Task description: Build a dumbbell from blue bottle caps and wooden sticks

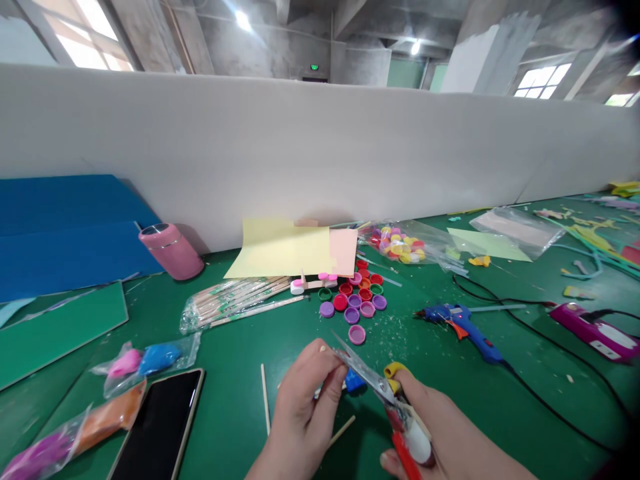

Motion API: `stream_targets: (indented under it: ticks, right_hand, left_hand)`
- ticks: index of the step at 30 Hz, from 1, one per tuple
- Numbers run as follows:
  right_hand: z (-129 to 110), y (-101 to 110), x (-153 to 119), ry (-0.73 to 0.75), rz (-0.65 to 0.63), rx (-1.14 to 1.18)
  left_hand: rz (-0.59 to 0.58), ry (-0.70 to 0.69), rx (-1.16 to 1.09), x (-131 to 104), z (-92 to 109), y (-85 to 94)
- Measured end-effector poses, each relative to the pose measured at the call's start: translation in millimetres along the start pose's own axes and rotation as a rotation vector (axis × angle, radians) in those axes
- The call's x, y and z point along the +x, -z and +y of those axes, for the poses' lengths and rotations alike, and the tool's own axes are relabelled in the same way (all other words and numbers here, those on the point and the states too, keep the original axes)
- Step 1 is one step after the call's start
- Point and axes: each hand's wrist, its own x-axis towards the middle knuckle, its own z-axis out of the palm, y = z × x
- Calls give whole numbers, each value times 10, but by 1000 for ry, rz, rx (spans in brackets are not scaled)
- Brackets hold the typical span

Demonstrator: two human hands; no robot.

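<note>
My right hand (440, 427) grips a pair of scissors (367, 373) with red and yellow handles, the blades pointing up and left. A white rounded piece (419, 443) shows beside the red handle; I cannot tell whether it belongs to the scissors. Thumb and fingers of my left hand (307, 400) are pinched together right at the blades, and what they hold is mostly hidden. Just behind the scissors lies a blue piece (355, 381), partly covered. Thin wooden sticks show on both sides of my left hand, one stick (265, 399) on its left.
Coloured bottle caps (353, 301) lie ahead, beside a bag of wooden sticks (240, 300). To the right are a blue glue gun (463, 327) with its cord and a purple power strip (593, 331). On the left are a phone (160, 427), clay bags (160, 357) and a pink flask (171, 251).
</note>
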Motion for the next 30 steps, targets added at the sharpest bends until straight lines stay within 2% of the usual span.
stream_targets:
  ticks: [5,8,12,15,18,23,30]
  right_hand:
    - [74,-81,57,9,15,36]
    - [54,-89,62,7,27,96]
    - [-31,-26,8,18,-34,295]
    - [-66,14,-36,16,-122,355]
    - [-48,16,-55,-3,-131,319]
    - [28,-3,-46,41,9,128]
    - [48,-28,-29,81,33,3]
  left_hand:
    - [14,-18,-75,-16,11,-8]
    - [25,19,-163,-16,9,-12]
    - [54,108,-195,-1,6,-12]
    - [60,150,-192,6,2,-14]
    - [53,153,-193,7,-8,-22]
    - [39,106,-149,-2,-19,-27]
    - [23,56,-77,-6,9,-1]
